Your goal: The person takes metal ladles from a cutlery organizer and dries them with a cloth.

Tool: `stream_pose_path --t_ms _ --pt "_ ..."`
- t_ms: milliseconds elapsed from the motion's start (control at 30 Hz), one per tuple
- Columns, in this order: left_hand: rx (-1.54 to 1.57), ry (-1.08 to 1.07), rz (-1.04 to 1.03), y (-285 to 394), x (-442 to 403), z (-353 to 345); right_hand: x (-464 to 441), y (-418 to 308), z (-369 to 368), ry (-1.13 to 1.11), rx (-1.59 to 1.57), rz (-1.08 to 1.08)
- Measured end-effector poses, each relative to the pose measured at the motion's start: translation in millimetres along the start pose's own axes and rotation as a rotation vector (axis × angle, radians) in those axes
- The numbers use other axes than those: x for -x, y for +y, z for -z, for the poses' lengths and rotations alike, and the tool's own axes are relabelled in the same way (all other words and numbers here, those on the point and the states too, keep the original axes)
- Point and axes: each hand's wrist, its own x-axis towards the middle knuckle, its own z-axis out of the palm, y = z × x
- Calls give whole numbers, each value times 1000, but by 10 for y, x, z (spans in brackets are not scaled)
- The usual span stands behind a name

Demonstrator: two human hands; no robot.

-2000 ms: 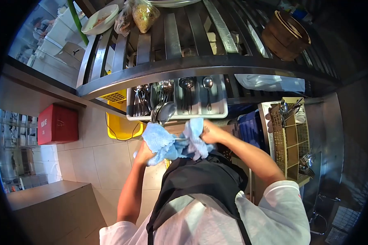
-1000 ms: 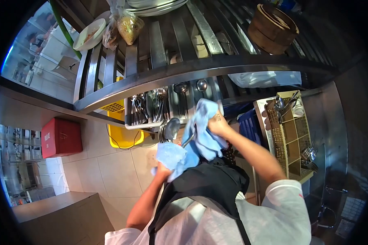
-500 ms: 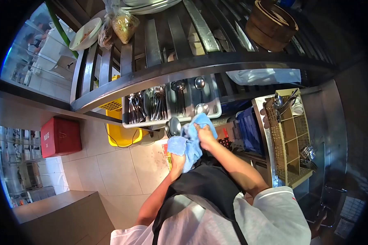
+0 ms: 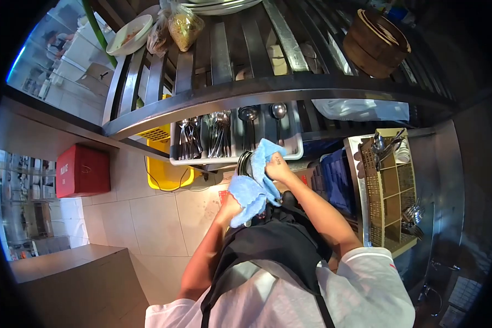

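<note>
A bunch of round-bowled ladles (image 4: pixel 245 163) stands bowls up, just above my left hand (image 4: pixel 232 206). That hand is closed round their handles, which are mostly covered by a light blue cloth (image 4: pixel 249 195). My right hand (image 4: pixel 277 168) grips the upper part of the same cloth, to the right of the bowls; whether a ladle lies inside the cloth there is hidden. Beyond both hands is a grey-white cutlery tray (image 4: pixel 206 160). Forks and spoons (image 4: pixel 218 134) fill its left compartments, and ladles (image 4: pixel 249 115) lie in its right ones.
A slatted metal shelf (image 4: pixel 279 87) overhangs the tray, bearing a bamboo steamer (image 4: pixel 376 44), a food bag (image 4: pixel 185 30) and a white bowl (image 4: pixel 130 35). At right stands a divided cutlery rack (image 4: pixel 389 191). A yellow bin (image 4: pixel 169 177) and red box (image 4: pixel 83 170) are left.
The ladle bunch has turned from bowl-face to edge-on and moved up and right. A ladle bowl seen beyond the cloth is out of sight now. The cloth spreads more over my left hand.
</note>
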Motion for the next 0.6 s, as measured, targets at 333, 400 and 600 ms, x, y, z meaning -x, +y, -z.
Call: stream_pose_path --t_ms 333,400,600 --pt "302 157 329 287 93 75 -34 -502 239 301 230 351" --pt "244 146 327 223 110 104 -22 -445 218 270 237 269" --pt "52 -16 280 405 -2 219 -75 -534 428 -172 256 -417"
